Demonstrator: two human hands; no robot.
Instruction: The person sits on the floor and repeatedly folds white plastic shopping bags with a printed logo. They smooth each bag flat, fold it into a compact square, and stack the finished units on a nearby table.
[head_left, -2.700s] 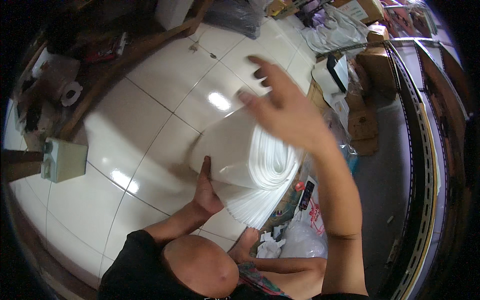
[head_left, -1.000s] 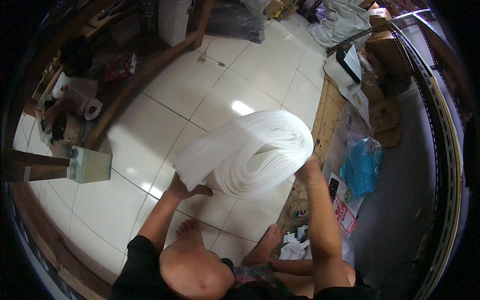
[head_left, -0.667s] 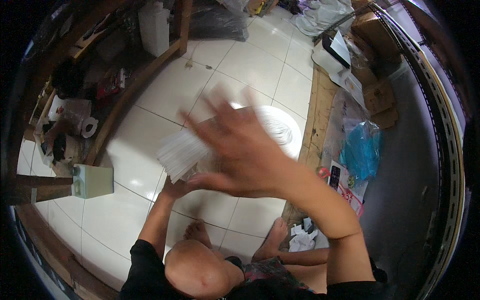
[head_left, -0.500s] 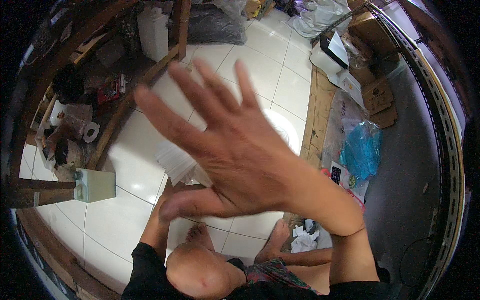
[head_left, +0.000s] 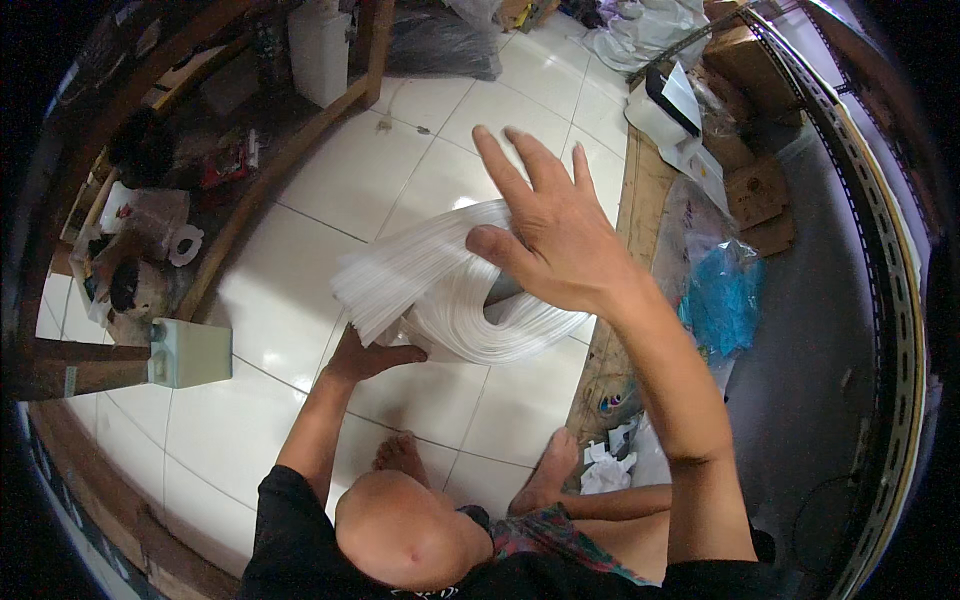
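Note:
A thick bundle of long, thin, translucent white plastic strips (head_left: pixel 395 275) bends round into a loop at its right end, over the tiled floor. My left hand (head_left: pixel 375 355) is at the bundle's lower left end, its thumb stretched out to the right. The bundle hides its other fingers, so whether they grip it cannot be told. My right hand (head_left: pixel 560 235) is raised above the looped part, back upward, fingers spread and holding nothing. It covers part of the loop.
A pale green jerrycan (head_left: pixel 195 352) stands at the left, beside a wooden shelf frame (head_left: pixel 290 165). On the right run a cardboard strip (head_left: pixel 645 190), blue plastic packaging (head_left: pixel 722 295) and a metal rack (head_left: pixel 880 190). My bare feet (head_left: pixel 550 465) and crumpled white paper (head_left: pixel 605 470) are nearby.
My right hand has moved right and away from the camera, uncovering much of the white bundle and my left hand. The fingers of my right hand stay spread.

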